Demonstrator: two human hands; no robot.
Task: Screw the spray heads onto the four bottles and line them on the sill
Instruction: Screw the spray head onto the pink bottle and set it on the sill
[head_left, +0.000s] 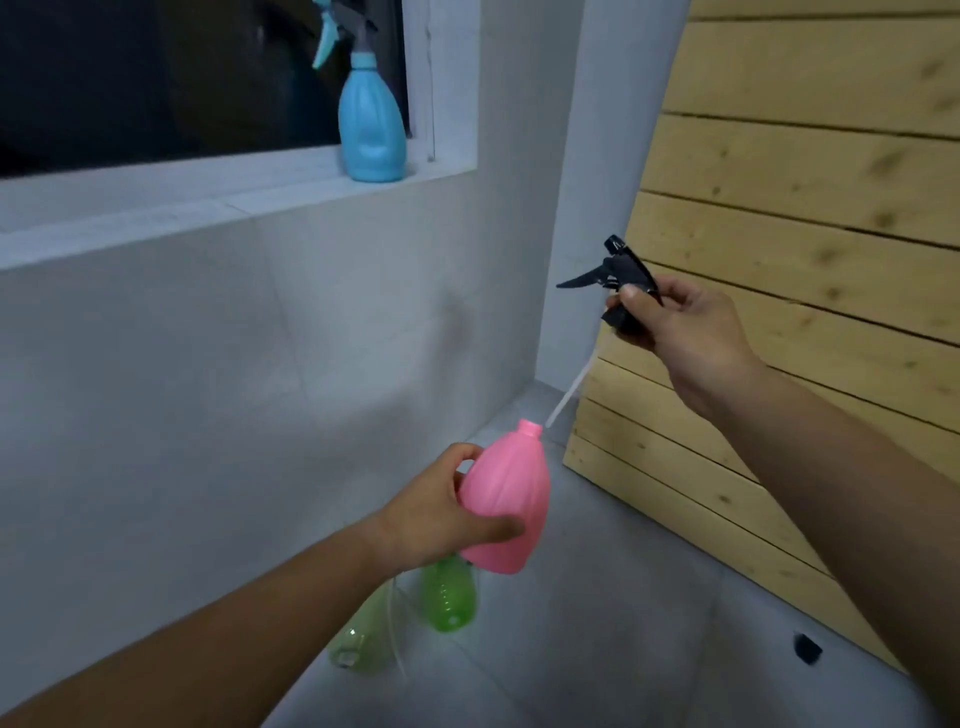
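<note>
My left hand (441, 512) grips a pink bottle (506, 499) around its body, neck tilted up to the right and uncapped. Up to the right, my right hand (680, 327) holds a black spray head (618, 275). Its white dip tube (566, 395) slants down, the tip just beside the pink neck opening. A blue bottle (371, 124) with a spray head fitted stands upright on the white sill (208, 192), near the right end. Two green bottles lie on the floor below my left hand: a bright one (449, 597) and a paler one (363, 639).
A pale wooden slatted panel (805, 208) leans against the wall on the right. The window above the sill is dark. The floor is grey tile, and a small black object (807, 648) lies on it at the right.
</note>
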